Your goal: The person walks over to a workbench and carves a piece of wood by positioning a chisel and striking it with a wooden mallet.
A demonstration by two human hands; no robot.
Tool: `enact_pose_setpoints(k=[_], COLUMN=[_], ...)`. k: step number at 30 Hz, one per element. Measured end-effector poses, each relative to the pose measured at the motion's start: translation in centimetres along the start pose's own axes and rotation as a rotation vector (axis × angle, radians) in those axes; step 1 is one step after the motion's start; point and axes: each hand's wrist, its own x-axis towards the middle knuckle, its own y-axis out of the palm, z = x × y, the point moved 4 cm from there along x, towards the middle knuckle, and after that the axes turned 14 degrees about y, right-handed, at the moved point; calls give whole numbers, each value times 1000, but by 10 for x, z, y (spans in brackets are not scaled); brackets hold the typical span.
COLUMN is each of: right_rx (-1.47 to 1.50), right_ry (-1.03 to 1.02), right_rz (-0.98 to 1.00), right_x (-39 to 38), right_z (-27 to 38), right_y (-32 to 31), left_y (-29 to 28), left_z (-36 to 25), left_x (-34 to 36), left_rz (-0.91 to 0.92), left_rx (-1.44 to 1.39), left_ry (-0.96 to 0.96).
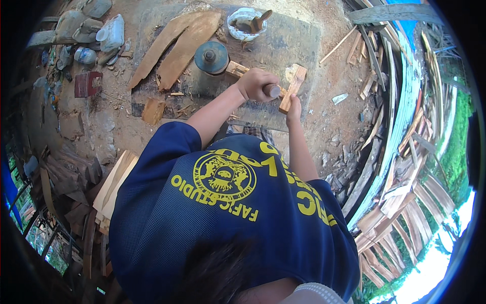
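My left hand (259, 85) is closed around a round wooden handle (272, 91), its blunt end facing up; the rest of that tool is hidden under the fist. A pale wooden piece (236, 69) sticks out beyond the left knuckles toward a blue-green round metal disc (211, 57) with a hub. My right hand (293, 111) grips the near end of a short rectangular wood block (293, 90), held slanting just right of the left fist. Under both hands lies a dark worn board (304, 43) on the ground.
Two long brown planks (187, 50) lie at the board's left. A white tub (247, 24) with a brown-handled tool stands at the far side. A wood offcut (153, 111) rests near the left edge. Plastic jugs (112, 33) are far left; stacked wood strips (377, 147) line the right.
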Motion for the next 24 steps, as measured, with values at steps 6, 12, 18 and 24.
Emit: enact_pose_setpoints(k=[6, 12, 18, 24], right_rx=[37, 68, -130, 34], right_ry=[9, 11, -65, 76], right_rz=[-9, 13, -32, 221], right_x=[0, 1, -32, -70], right_z=[10, 12, 43, 71], right_y=[1, -2, -1, -14], left_y=[-12, -5, 8, 26], left_z=[7, 18, 13, 18], left_x=[0, -6, -8, -18], left_rz=[-53, -108, -81, 0], left_rx=[0, -57, 15, 83], left_ry=[-111, -202, -200, -140])
